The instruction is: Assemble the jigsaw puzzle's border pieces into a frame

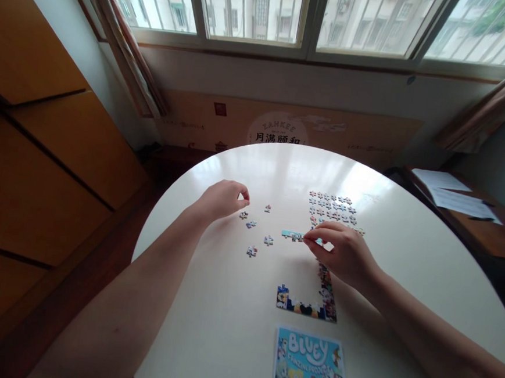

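My right hand [340,247] is closed in a pinch on a puzzle piece [300,238] at the underside of a light-blue puzzle strip [291,234]. The hand hides part of this strip and the upper end of the joined border [328,294], which runs down and turns left along the bottom. Over to the left, my left hand [225,199] has its fingers curled and thumb near the index finger; whether anything is between them cannot be made out. Just below its fingertips lies a loose puzzle piece [244,215], with several more nearby, including one piece [251,251] lower down.
Rows of loose puzzle pieces [330,205] lie beyond my right hand. A Bluey picture sheet [311,365] lies at the near side of the round white table [207,325]. Papers and pens rest on a wooden desk [499,240] at right; a wooden cabinet [52,179] stands left.
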Action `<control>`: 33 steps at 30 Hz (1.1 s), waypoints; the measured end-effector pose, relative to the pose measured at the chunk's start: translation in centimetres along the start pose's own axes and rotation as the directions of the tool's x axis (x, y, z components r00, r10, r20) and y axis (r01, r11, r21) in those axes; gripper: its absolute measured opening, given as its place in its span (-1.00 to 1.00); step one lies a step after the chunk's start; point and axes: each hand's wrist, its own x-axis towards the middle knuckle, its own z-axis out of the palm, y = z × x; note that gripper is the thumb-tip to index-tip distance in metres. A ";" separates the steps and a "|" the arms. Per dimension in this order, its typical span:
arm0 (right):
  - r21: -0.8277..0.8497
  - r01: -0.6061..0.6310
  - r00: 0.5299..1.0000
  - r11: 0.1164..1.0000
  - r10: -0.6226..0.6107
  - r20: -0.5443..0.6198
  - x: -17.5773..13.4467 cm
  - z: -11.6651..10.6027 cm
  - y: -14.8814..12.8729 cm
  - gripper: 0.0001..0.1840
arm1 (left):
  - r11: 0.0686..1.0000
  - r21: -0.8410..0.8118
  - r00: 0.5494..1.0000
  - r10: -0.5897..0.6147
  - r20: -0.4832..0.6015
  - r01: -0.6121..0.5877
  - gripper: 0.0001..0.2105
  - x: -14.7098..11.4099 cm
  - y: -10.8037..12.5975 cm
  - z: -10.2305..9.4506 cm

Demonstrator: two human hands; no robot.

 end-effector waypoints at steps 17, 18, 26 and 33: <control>-0.010 0.006 1.000 1.000 -0.006 0.022 0.1 -0.1 -0.1 -0.81 | 0.973 -0.022 0.965 0.224 -0.138 -0.229 -0.77 1.3 1.6 3.9; -0.013 0.010 1.000 1.000 -0.009 0.023 0.1 -0.1 -0.2 -0.80 | 0.976 -0.017 0.965 0.210 -0.155 -0.215 -0.77 1.3 1.5 3.8; -0.006 0.014 0.999 1.000 -0.014 0.039 0.0 0.0 -0.2 -0.81 | 0.989 -0.008 0.967 0.144 -0.210 -0.149 -0.80 1.1 0.4 2.4; 0.000 0.000 0.999 1.000 0.000 0.037 -0.1 -0.2 -0.4 -0.80 | 0.988 0.026 0.968 0.155 -0.196 -0.153 -0.75 0.9 0.8 1.7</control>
